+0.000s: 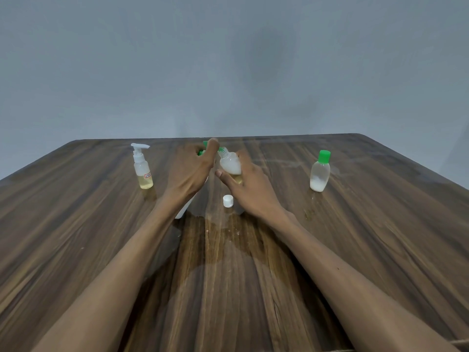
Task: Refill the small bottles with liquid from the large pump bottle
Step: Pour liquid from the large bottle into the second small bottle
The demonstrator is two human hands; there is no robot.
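My left hand (189, 171) rests on top of the large white pump bottle (184, 210), fingers closed over its green pump head (204, 144); the hand hides most of the bottle. My right hand (250, 185) grips a small clear bottle (230, 165) with white liquid, tilted so its open neck sits at the green nozzle. That bottle's white cap (228, 200) lies on the table between my wrists. A small bottle with a green cap (320, 171), partly filled with white liquid, stands at the right.
A small spray bottle (142, 168) with yellowish liquid and a white pump top stands at the left. The wooden table (380, 237) has a wet smear in its middle and ends at a grey wall behind.
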